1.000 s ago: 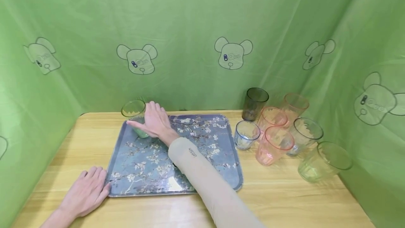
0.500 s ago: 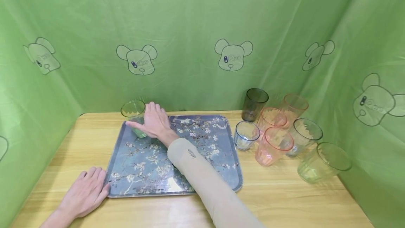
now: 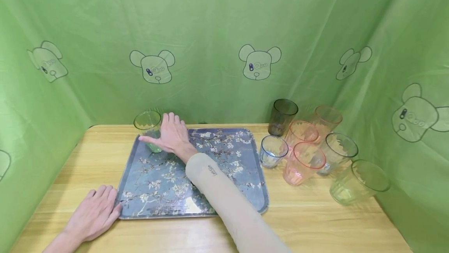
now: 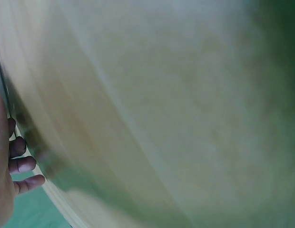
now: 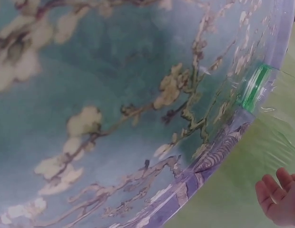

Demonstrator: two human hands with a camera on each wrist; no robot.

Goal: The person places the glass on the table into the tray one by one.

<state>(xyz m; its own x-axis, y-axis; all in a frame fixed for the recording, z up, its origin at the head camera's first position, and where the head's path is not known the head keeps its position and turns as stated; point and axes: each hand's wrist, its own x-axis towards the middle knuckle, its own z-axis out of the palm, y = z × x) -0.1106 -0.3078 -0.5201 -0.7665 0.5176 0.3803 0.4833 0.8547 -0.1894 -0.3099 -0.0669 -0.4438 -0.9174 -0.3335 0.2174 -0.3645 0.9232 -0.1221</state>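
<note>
A tall clear green glass (image 3: 149, 130) stands upright at the far left corner of the blue blossom-patterned tray (image 3: 189, 175). Beside it is my right hand (image 3: 173, 134), fingers straight along its right side and thumb stretched across its front. The right wrist view shows the glass's thick green base (image 5: 256, 88) at the tray rim, with the fingertips (image 5: 271, 192) close to its wall. My left hand (image 3: 92, 214) lies palm down on the table at the near left corner of the tray, thumb at the edge. Its fingers (image 4: 24, 164) show at the left wrist view's margin.
Several tumblers group right of the tray: a black one (image 3: 280, 122), a blue-rimmed one (image 3: 271, 157), pink ones including the front one (image 3: 301, 169), a dark-rimmed clear one (image 3: 334, 157) and a green one (image 3: 354, 188). A green curtain (image 3: 210, 19) encloses the wooden table (image 3: 315, 225).
The fingers of my right hand have spread slightly and shifted a little off the green glass, while the thumb reaches slightly further left. Glass, tray and left hand look unmoved.
</note>
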